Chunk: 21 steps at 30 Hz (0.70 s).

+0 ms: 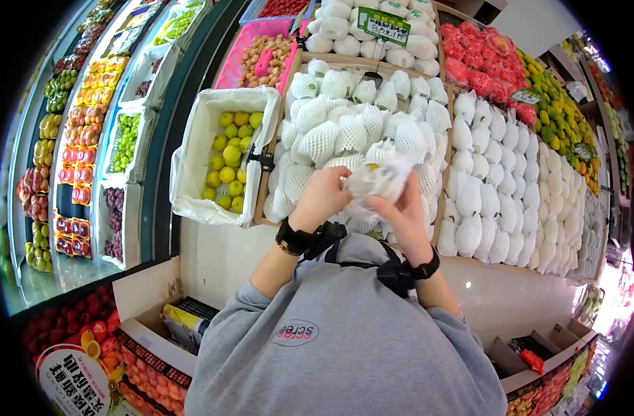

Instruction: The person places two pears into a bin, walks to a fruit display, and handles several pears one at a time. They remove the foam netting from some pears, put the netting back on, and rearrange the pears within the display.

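Between both hands is a fruit in thin, whitish see-through wrap (378,182); its kind is hard to make out, though a yellow-green spot shows near the top. My left hand (324,197) is closed, its fingertips pinching the wrap's left edge. My right hand (405,213) supports the fruit from the right, thumb across its front and fingers behind. Below and beyond the hands lie fruits in white foam nets (351,133), heaped in a wooden-edged bin.
Left of the bin stands a white-lined crate (181,177) of yellow-green fruit. More foam-netted fruit (487,184) fills the right side, with red-wrapped fruit (480,59) behind. A green price sign (384,26) rises at the back. Open cardboard boxes (150,333) sit low on both sides.
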### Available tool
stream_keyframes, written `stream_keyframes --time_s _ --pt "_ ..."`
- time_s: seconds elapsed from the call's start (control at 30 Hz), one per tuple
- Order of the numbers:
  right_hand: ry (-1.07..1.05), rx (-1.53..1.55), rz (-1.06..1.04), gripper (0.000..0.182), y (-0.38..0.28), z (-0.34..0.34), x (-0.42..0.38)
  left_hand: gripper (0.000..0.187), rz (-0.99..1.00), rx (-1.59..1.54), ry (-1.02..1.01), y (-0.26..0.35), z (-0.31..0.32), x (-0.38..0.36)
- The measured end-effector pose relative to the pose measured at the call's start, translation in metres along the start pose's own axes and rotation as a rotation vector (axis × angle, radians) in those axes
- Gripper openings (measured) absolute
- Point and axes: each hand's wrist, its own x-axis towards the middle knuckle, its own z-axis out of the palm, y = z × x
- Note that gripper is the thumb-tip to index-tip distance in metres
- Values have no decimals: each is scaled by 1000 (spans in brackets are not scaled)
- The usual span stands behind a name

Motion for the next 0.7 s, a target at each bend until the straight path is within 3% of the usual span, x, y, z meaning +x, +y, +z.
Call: stream_keyframes --time_s 0.17,0.27,0.3,0.37,0.47,0.57,0.7 --pt "-177 -559 -141 64 17 -3 -4 17 -159 -334 -159 -2 -13 -15" --pt "-129 -599 -136 66 30 -12 -7 18 -199 -391 -180 -6 -14 -20" --pt "-97 -486 -77 66 33 -12 -6 20 -212 -403 -183 -6 -14 -19" --pt "-24 -262 45 67 38 -13 -5 22 -193 -403 -165 -9 -10 -19" --pt "-96 -560 -43 68 38 -23 -3 22 -151 -335 -116 -6 -6 -20" --pt "6 -668 7 66 35 -24 -2 19 -67 -243 -79 -1 -4 -23" --pt "-130 -845 -63 63 34 -27 -1 17 69 -115 -13 -9 -3 -22"
